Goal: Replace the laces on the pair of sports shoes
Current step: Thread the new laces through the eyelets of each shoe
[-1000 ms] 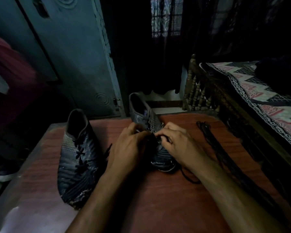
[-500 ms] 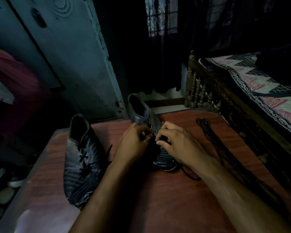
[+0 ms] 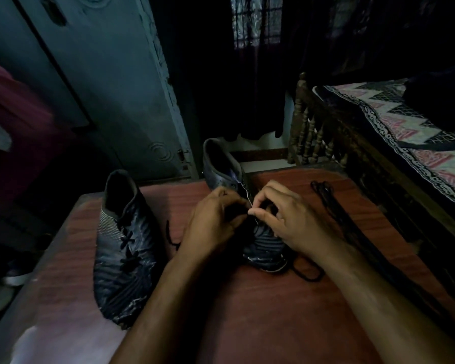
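Hands (image 3: 216, 222) (image 3: 292, 222) pinch lace (image 3: 251, 206) on shoe (image 3: 265, 245) mid-table (image 3: 273, 311).

Two dark shoes (image 3: 124, 248) with a faintly glossy, ridged synthetic skin sit on a smooth reddish wood-grain table (image 3: 286, 306), beside matt woven black laces (image 3: 334, 206), a turned wooden bedrail (image 3: 310, 132) and patterned cloth bedcover (image 3: 394, 127).

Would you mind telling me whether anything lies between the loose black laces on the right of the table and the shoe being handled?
Nothing visible does: bare red-brown table top separates the loose black laces from the dark shoe, though the right hand covers that shoe's near side.
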A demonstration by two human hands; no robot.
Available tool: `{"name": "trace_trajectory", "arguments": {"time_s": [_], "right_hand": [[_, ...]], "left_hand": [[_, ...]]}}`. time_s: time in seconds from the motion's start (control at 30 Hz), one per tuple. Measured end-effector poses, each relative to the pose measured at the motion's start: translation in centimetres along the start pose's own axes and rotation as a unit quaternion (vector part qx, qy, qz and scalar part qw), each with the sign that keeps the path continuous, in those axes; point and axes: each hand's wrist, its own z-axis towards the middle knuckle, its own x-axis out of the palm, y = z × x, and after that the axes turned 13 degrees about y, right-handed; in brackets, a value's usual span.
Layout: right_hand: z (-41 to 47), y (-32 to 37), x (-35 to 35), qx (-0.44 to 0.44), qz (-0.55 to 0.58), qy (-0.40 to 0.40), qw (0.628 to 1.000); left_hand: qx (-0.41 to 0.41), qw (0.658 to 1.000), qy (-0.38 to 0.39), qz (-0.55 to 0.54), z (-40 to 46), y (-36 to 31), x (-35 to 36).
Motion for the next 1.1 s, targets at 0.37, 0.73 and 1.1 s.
{"name": "trace_trajectory", "arguments": {"time_s": [0.37, 0.73, 1.1], "right_hand": [[-0.8, 0.3, -1.3, 0.055, 0.047, 0.038, 0.997], [-1.2, 0.3, -2.2, 0.074, 0.116, 0.044, 0.990], [-1.1, -0.5, -2.1, 0.103, 0.123, 0.016, 0.987]], "left_hand": [[0.001, 0.992, 0.085, 0.096, -0.4, -0.5, -0.5], [-0.075, 0.987, 0.011, 0.139, -0.7, -2.5, 1.0], [-0.076, 0.969, 0.012, 0.236, -0.7, -4.3, 1.1]]}}
